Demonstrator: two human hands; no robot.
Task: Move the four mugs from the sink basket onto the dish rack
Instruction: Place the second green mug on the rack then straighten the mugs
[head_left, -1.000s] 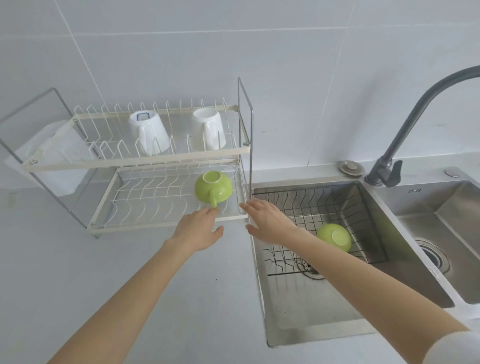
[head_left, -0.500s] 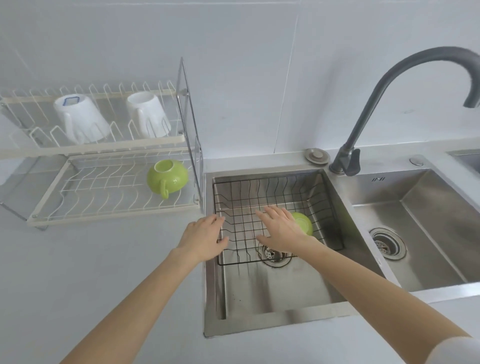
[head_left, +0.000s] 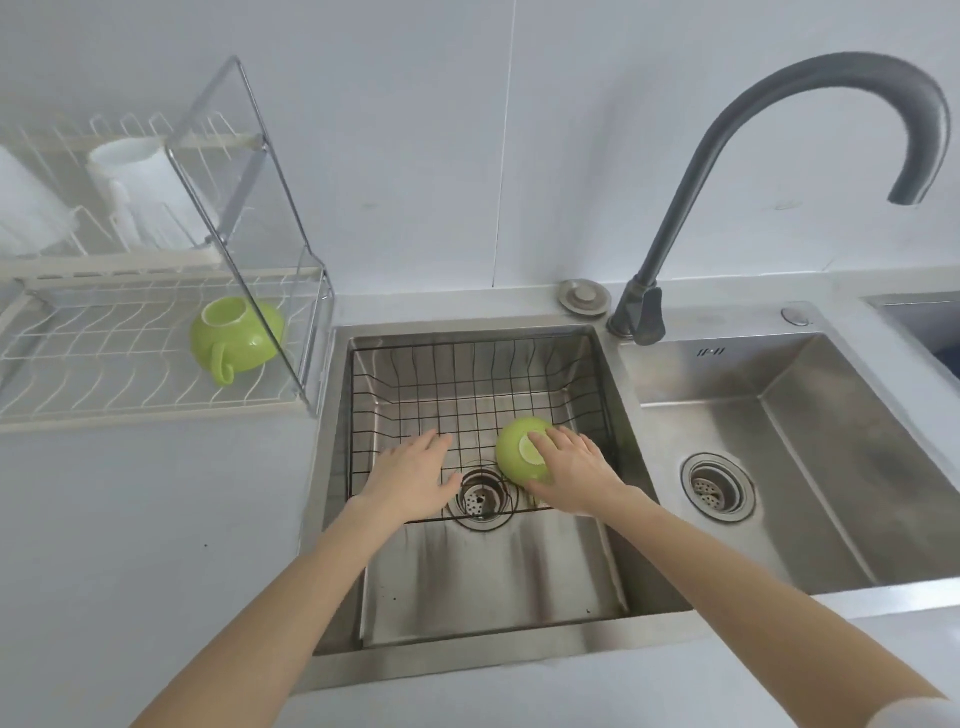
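Note:
One green mug (head_left: 514, 447) lies upside down in the black wire sink basket (head_left: 467, 374). My right hand (head_left: 576, 470) rests on its right side, fingers spread over the base, not closed around it. My left hand (head_left: 413, 475) hovers open over the basket's front left, holding nothing. On the dish rack (head_left: 130, 374) to the left, a second green mug (head_left: 236, 340) sits upside down on the lower shelf. Two white mugs (head_left: 150, 197) stand upside down on the upper shelf; one is cut off by the left edge.
The basket sits in the left bowl of a steel double sink (head_left: 493, 587). A grey curved faucet (head_left: 727, 176) rises behind, between the bowls. A round drain plug (head_left: 584, 297) lies on the ledge. White counter (head_left: 130, 545) spreads left of the sink.
Both hands moved from the rack's front edge right and down into the sink basket. My right hand now touches the green mug. The view swung right toward the sink.

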